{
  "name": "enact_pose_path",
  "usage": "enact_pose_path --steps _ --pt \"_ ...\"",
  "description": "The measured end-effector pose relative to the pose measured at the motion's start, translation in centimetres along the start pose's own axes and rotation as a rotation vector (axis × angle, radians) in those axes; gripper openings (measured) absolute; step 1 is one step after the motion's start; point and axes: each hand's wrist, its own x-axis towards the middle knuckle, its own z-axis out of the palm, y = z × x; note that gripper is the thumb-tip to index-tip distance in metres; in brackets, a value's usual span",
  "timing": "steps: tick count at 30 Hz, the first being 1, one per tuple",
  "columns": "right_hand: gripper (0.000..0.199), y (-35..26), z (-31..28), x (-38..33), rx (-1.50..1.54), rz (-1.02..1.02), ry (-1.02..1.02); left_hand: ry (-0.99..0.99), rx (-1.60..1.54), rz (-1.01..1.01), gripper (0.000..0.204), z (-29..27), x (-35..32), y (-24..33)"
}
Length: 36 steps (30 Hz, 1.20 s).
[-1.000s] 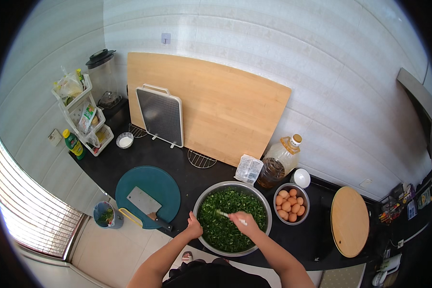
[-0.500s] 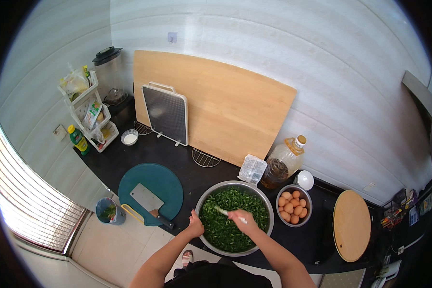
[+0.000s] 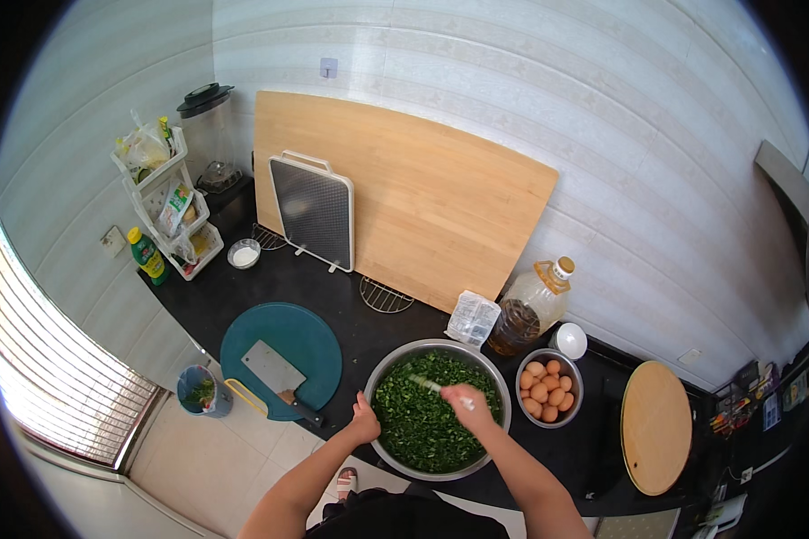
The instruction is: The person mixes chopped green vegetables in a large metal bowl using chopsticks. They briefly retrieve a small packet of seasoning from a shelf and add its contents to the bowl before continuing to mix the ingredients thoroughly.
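Note:
A wide steel bowl [image 3: 503, 433] full of chopped dark green leaves [image 3: 427, 427] stands at the counter's front edge. At its left rim, my left hand [image 3: 362, 420] grips the bowl's side, thumb up by the edge. Over the greens, my right hand [image 3: 467, 406] is closed round the white handle of a utensil [image 3: 425, 383]. Its far end dips into the leaves, so its exact kind is hidden. To the left, a cleaver [image 3: 274, 370] with a dark handle lies on a round green cutting board [image 3: 243, 337].
Right of the bowl sit a smaller bowl of brown eggs [image 3: 548, 391], a white bowl [image 3: 569, 340] and a round wooden lid [image 3: 658, 427]. Behind stand a large oil jug [image 3: 530, 305] and a big wooden board [image 3: 422, 198]. A bin [image 3: 205, 393] hangs low at left.
My right hand has shifted slightly right with the utensil, whose far end now lies a little farther back in the greens. My left hand stays at the rim.

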Motion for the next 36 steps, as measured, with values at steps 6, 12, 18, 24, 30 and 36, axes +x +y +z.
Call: enact_pose_path --steps 6,12,18,24,30,36 --pt "0.025 0.6 -0.7 -0.2 0.392 0.097 0.157 0.024 -0.008 0.081 0.095 -0.3 -0.9 0.1" --pt "0.024 -0.2 0.5 -0.5 0.023 0.094 0.122 0.022 -0.02 -0.005 0.096 -0.2 -1.1 0.5" --pt "0.028 -3.2 0.6 -0.2 0.528 0.388 0.193 0.065 -0.03 0.09 0.096 -0.1 -1.1 0.1" --pt "0.025 -2.9 5.1 -1.2 0.583 0.43 0.128 0.084 0.124 0.198 0.097 4.2 6.3 -5.8" --pt "0.022 0.0 -0.8 -1.0 0.262 0.36 0.363 -0.029 0.103 0.04 0.095 1.3 2.4 -1.6" --pt "0.017 -0.7 4.0 0.2 0.224 0.138 0.254 -0.013 -0.014 -0.003 0.096 0.0 -0.3 0.3"
